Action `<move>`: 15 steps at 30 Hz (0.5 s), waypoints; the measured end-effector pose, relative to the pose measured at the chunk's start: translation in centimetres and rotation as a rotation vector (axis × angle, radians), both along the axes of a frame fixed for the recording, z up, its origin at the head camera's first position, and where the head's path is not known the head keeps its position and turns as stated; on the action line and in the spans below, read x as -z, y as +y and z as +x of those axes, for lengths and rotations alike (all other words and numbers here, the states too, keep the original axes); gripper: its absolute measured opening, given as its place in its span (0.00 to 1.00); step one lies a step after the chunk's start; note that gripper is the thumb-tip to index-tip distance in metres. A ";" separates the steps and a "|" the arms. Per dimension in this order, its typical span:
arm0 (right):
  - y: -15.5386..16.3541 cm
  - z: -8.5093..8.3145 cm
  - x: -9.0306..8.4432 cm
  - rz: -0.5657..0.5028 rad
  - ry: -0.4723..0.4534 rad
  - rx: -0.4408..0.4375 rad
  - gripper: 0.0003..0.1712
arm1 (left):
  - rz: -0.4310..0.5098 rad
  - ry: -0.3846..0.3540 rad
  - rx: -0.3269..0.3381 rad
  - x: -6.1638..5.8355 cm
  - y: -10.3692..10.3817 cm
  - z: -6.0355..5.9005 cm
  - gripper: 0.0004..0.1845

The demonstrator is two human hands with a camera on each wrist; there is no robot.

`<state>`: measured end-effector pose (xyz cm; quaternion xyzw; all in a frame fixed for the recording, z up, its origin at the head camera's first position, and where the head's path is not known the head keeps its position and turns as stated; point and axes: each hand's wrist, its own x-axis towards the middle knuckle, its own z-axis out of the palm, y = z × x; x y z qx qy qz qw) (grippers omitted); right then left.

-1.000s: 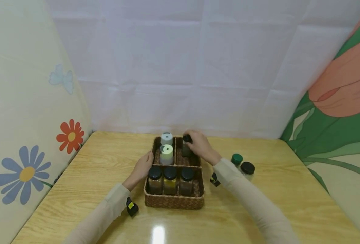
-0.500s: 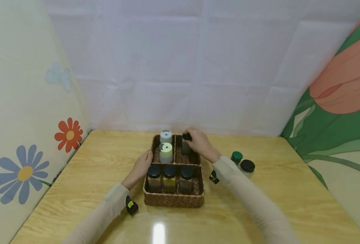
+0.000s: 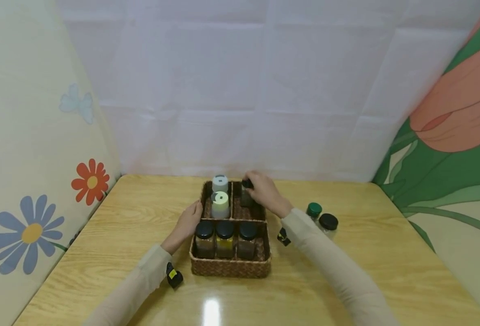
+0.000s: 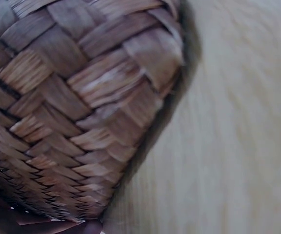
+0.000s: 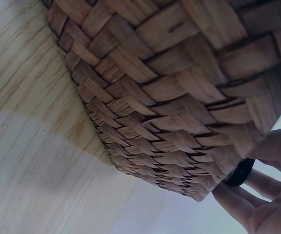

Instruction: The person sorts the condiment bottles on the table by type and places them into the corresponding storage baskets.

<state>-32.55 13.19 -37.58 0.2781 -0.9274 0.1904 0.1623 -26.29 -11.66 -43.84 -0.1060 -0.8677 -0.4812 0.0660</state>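
A woven basket (image 3: pixel 231 268) with three compartments stands on the table. In its back right compartment, my right hand (image 3: pixel 264 190) grips a jar (image 3: pixel 245 199) by its black lid (image 5: pixel 240 173). The fingers partly cover this lid. My left hand (image 3: pixel 188 219) lies along the basket's left side with extended fingers, near the back compartment; the left wrist view shows only a little of the fingers below the woven wall (image 4: pixel 82 107). Two bottles with pale caps (image 3: pixel 220 199) stand in the back left compartment. Three black-lidded jars (image 3: pixel 225 240) line the front compartment.
To the right of the basket, a green-lidded jar (image 3: pixel 314 209) and a black-lidded jar (image 3: pixel 328 222) stand close together, partly behind the right sleeve (image 3: pixel 329 253). A white cloth (image 3: pixel 207 90) hangs behind the wooden table (image 3: pixel 150 194), and flower-printed cloths flank it.
The head view has shifted slightly. Both hands, the basket and the gripped jar keep nearly the same places relative to each other.
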 end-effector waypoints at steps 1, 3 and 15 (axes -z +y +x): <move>0.0 0.0 0.0 0.004 0.001 -0.001 0.14 | 0.004 -0.004 0.000 0.1 0.0 0.0 0.22; 0.0 0.0 -0.1 0.019 0.009 -0.011 0.13 | 0.006 -0.001 0.001 0.1 0.0 0.0 0.22; 1.0 0.9 -1.5 0.183 -0.116 -0.094 0.26 | -0.012 0.019 0.016 -0.1 0.0 0.3 0.23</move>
